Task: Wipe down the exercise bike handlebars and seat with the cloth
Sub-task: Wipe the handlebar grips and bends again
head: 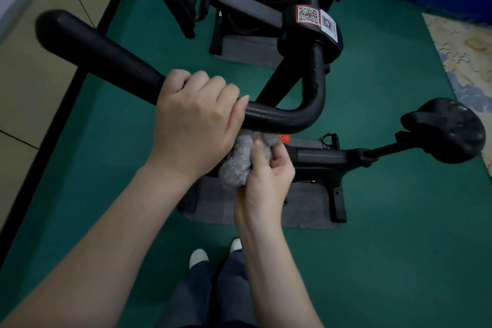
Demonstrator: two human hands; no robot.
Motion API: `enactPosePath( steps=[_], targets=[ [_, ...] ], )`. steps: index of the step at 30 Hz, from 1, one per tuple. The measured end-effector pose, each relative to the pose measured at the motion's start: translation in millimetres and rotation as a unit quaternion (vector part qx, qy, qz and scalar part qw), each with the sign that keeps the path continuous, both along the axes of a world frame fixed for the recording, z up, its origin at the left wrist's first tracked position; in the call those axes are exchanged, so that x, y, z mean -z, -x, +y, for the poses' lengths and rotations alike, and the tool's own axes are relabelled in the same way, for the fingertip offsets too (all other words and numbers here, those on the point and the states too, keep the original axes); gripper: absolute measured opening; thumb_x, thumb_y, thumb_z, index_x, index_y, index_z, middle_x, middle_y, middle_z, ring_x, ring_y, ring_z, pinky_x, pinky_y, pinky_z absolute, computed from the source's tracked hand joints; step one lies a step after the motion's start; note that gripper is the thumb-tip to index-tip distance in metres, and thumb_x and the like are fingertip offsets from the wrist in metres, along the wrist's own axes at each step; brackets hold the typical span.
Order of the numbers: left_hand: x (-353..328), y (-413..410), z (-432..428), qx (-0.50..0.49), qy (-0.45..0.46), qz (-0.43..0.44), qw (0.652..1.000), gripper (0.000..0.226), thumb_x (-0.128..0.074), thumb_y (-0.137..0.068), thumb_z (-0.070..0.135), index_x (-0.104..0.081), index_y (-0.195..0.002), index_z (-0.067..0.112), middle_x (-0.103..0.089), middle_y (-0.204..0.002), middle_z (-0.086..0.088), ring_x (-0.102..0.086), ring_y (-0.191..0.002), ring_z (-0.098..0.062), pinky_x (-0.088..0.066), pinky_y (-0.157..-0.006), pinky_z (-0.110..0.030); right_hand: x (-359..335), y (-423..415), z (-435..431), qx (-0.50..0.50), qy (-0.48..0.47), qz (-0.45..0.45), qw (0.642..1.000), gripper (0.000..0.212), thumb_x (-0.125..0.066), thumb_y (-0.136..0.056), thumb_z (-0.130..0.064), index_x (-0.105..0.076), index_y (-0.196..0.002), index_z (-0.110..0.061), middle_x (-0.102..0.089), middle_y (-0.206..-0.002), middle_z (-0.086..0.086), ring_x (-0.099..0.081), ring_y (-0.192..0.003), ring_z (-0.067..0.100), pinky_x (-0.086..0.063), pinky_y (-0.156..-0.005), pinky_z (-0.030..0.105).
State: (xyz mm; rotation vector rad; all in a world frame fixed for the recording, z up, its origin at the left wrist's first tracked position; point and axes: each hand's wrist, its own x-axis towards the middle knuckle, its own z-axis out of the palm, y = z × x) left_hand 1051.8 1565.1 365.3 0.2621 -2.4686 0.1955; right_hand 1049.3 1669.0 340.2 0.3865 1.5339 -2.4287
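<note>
Two bare forearms come up from the bottom edge; jeans (213, 295) and white shoes (198, 257) below them, standing on green floor (372, 247).

Left hand (197, 120): fingers wrapped over the black handlebar (282, 117), clamped on the straight run just before the curve. Steadying, by the look.

Right hand (266, 181): lower, fingers and thumb curled round a bunched grey cloth (237, 165). Cloth sits right under the bend of the handlebar, just beside the left hand. Top of the bundle seems to touch the underside, not certain.

Seat (447, 130): well apart to the right on its post, nothing on it, likely not yet wiped.

Risks, as judged:
- Cloth is wadded tight, so only a small face meets the tube; top and far side of the bend may get missed
- Left hand covers a stretch of bar; that patch goes unwiped unless the grip shifts
- Covering (316, 85) on the run past the bend shows a ragged edge; fluffy cloth could snag there and tear it further
- Cloth is held from below; a loose fold slipping out would drop it onto the grey mat (306, 210) under the frame
- Hard pull on one side could rock the bike; cannot tell how firmly it stands
</note>
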Motion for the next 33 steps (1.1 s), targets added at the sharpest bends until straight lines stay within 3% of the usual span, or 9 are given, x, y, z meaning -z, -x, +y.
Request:
enactPosePath(
  steps=[4, 8, 12, 15, 18, 21, 24, 30, 33],
  targets=[
    [-1, 1, 1, 0.002, -0.005, 0.002, 1.0, 0.043, -0.03, -0.103, 0.03, -0.061, -0.079, 0.012, -0.059, -0.07, -0.004, -0.053, -0.069, -0.027, -0.031, -0.077, -0.037, -1, 15, 18, 0.07, 0.002, -0.003, 0.998, 0.014, -0.05, -0.094, 0.004, -0.062, -0.096, -0.002, -0.067, -0.087, 0.009, -0.063, -0.079, 0.017, -0.053, -0.076, 0.03],
    [-2, 2, 5, -0.008, -0.021, 0.003, 1.0, 0.045, -0.03, -0.102, 0.031, -0.061, -0.077, 0.011, -0.06, -0.07, -0.005, -0.053, -0.07, -0.027, -0.031, -0.081, -0.038, 3, 15, 22, 0.05, -0.068, -0.003, 0.996, 0.023, -0.054, -0.095, -0.005, -0.059, -0.115, 0.003, -0.065, -0.114, 0.023, -0.06, -0.111, 0.038, -0.045, -0.102, 0.051],
    [-4, 6, 12, -0.025, -0.042, 0.001, 0.999, 0.051, -0.03, -0.103, 0.034, -0.064, -0.075, 0.01, -0.063, -0.068, -0.005, -0.054, -0.068, -0.026, -0.032, -0.085, -0.039, 3, 14, 26, 0.112, -0.166, 0.049, 0.979, 0.023, -0.058, -0.092, -0.007, -0.063, -0.114, -0.003, -0.067, -0.114, 0.014, -0.06, -0.114, 0.028, -0.044, -0.102, 0.05],
    [-3, 12, 20, -0.042, -0.051, 0.008, 0.998, 0.052, -0.032, -0.103, 0.032, -0.064, -0.07, 0.009, -0.061, -0.063, -0.006, -0.053, -0.064, -0.026, -0.036, -0.078, -0.039, -6, 24, 31, 0.179, -0.244, 0.172, 0.937, 0.021, -0.058, -0.09, -0.001, -0.067, -0.106, -0.011, -0.061, -0.106, 0.0, -0.06, -0.105, 0.013, -0.048, -0.097, 0.029],
    [-2, 16, 24, -0.063, -0.056, 0.018, 0.996, 0.052, -0.033, -0.102, 0.031, -0.063, -0.066, 0.008, -0.059, -0.058, -0.006, -0.052, -0.06, -0.026, -0.036, -0.073, -0.039, -7, 36, 37, 0.157, -0.341, 0.323, 0.869, 0.028, -0.057, -0.085, 0.012, -0.069, -0.106, -0.003, -0.054, -0.103, 0.001, -0.057, -0.1, 0.017, -0.043, -0.088, 0.012],
    [-1, 19, 28, -0.084, -0.061, 0.026, 0.994, 0.052, -0.035, -0.102, 0.03, -0.063, -0.064, 0.008, -0.058, -0.056, -0.005, -0.05, -0.059, -0.025, -0.036, -0.072, -0.038, -3, 55, 52, 0.105, -0.413, 0.437, 0.792, 0.031, -0.055, -0.082, 0.017, -0.07, -0.104, 0.0, -0.06, -0.1, 0.006, -0.053, -0.094, 0.023, -0.045, -0.085, 0.021],
    [1, 22, 35, -0.103, -0.067, 0.027, 0.992, 0.051, -0.036, -0.101, 0.028, -0.064, -0.064, 0.008, -0.059, -0.057, -0.005, -0.051, -0.059, -0.025, -0.038, -0.073, -0.039, -5, 81, 67, 0.035, -0.442, 0.502, 0.742, 0.033, -0.053, -0.082, 0.018, -0.071, -0.102, 0.0, -0.065, -0.097, 0.009, -0.052, -0.091, 0.027, -0.045, -0.083, 0.028],
    [3, 32, 56, -0.138, -0.077, 0.027, 0.987, 0.05, -0.036, -0.101, 0.027, -0.066, -0.067, 0.008, -0.063, -0.06, -0.005, -0.055, -0.064, -0.026, -0.038, -0.078, -0.04, -21, 134, 78, -0.072, -0.461, 0.531, 0.708, 0.03, -0.052, -0.082, 0.014, -0.071, -0.1, -0.001, -0.066, -0.099, 0.008, -0.052, -0.094, 0.026, -0.039, -0.086, 0.015],
    [5, 38, 66, -0.153, -0.071, 0.037, 0.985, 0.048, -0.038, -0.101, 0.027, -0.066, -0.067, 0.008, -0.063, -0.061, -0.005, -0.055, -0.066, -0.026, -0.039, -0.079, -0.04, -18, 132, 86, -0.119, -0.438, 0.568, 0.687, 0.035, -0.051, -0.077, 0.018, -0.072, -0.098, -0.001, -0.066, -0.099, 0.007, -0.051, -0.095, 0.027, -0.042, -0.088, 0.023]
  ],
)
